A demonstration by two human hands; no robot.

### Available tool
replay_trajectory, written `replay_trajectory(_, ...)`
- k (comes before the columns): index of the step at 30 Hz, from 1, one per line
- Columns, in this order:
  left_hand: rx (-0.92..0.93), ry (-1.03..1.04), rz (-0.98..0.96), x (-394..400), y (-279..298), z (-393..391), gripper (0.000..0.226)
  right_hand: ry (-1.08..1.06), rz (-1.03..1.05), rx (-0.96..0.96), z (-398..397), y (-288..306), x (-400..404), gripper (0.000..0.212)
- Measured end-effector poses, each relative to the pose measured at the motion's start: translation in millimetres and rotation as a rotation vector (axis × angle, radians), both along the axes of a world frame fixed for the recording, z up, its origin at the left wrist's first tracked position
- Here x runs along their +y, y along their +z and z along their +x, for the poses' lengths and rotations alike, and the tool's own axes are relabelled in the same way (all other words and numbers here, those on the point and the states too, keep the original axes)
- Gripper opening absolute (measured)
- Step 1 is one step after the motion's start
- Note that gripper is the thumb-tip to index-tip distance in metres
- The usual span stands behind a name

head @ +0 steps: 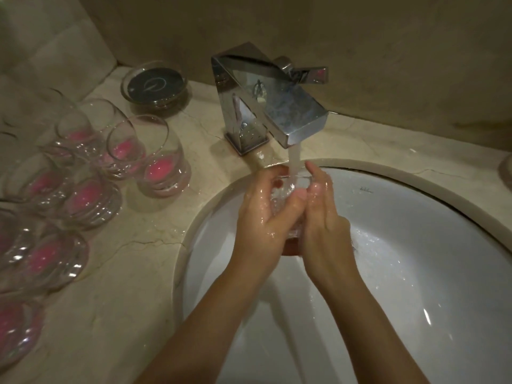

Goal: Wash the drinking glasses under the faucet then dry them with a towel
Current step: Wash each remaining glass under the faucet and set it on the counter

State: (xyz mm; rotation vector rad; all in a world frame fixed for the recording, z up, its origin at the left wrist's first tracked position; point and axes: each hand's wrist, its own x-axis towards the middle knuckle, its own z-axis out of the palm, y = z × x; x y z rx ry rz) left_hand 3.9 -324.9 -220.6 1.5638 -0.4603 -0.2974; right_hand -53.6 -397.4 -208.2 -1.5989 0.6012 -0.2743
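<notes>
Both hands sit together over the sink basin (pixel 415 245), cupped round one clear drinking glass (pixel 288 189) held rim-up right under the faucet stream (pixel 294 156), so the water runs straight into its mouth. Left hand (pixel 263 214) wraps the glass's near and left side, fingers curled over the far rim, thumb across the front; right hand (pixel 324 214) presses against the right wall, fingers mostly straight and pointing up, looks like it steadies or rubs rather than grips. Glass is mostly hidden between the palms, only rim and a bit of wall show. It is held over the basin, probably so runoff drains there. Both hands are wet and shiny. Chrome faucet (pixel 277 106) stands on the counter (pixel 133 273) behind the basin, its lever turned to the right, water on. Left of the basin on the counter is a cluster of stemless glasses (pixel 163 164) with pink bases, upright and bunched close, likely waiting for a wash: about eight visible, count unsure since the far-left ones are blurred and cut by the edge. One glass dish (pixel 156 85) with a dark disc sits in the back corner. No towel in view. Count: two hands, one glass in wash, one faucet, one basin.
</notes>
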Motion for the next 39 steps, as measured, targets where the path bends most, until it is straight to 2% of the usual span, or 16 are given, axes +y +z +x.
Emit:
replay_trajectory(3,0.392,0.035,-0.248,1,-1,0,0.026,0.017,0.045,-0.016,2,-2,-1,0.032)
replay_trajectory(5,0.491,0.044,-0.325,3,-2,2,0.039,0.022,0.315,-0.01,5,-4,-3,0.043)
replay_trajectory(7,0.402,0.063,-0.267,2,1,3,0.036,0.014,0.403,-0.005,5,-3,-2,0.044)
replay_trajectory(10,0.174,0.043,-0.137,-2,5,3,0.025,0.017,0.091,0.013,6,-5,-1,0.035)
replay_trajectory(12,0.177,0.042,-0.111,-2,3,4,0.026,-0.006,0.0,0.013,7,-4,-3,0.028)
replay_trajectory(14,0.301,0.029,-0.161,-2,2,6,0.033,0.001,0.117,0.016,8,-3,-5,0.035)
replay_trajectory(16,0.452,0.008,-0.26,-2,0,7,0.052,-0.004,0.41,0.037,11,1,-8,0.047)
replay_trajectory(18,0.413,0.033,-0.265,-3,0,7,0.041,0.012,0.508,0.064,12,5,-9,0.048)
replay_trajectory(22,0.134,0.011,-0.079,-3,-2,7,0.024,-0.006,0.1,0.085,12,-4,-9,0.026)
replay_trajectory(24,0.146,-0.006,-0.058,-1,-1,5,0.025,-0.008,0.071,0.082,10,-2,-8,0.026)
replay_trajectory(27,0.345,-0.003,-0.242,0,0,7,0.028,0.013,0.405,0.102,13,9,-13,0.043)
replay_trajectory(29,0.362,0.003,-0.269,0,0,8,0.032,0.053,0.538,0.146,13,13,-16,0.048)
replay_trajectory(31,0.292,0.017,-0.23,0,-1,8,0.034,0.004,0.421,0.146,14,10,-11,0.045)
replay_trajectory(35,0.098,-0.003,-0.089,-3,-3,8,0.04,0.05,0.003,0.071,11,2,-5,0.035)
replay_trajectory(37,0.184,-0.014,-0.136,-2,-2,9,0.041,0.024,0.117,0.064,10,5,-8,0.033)
replay_trajectory(39,0.323,-0.019,-0.22,-2,-1,12,0.035,0.034,0.359,0.096,13,8,-13,0.042)
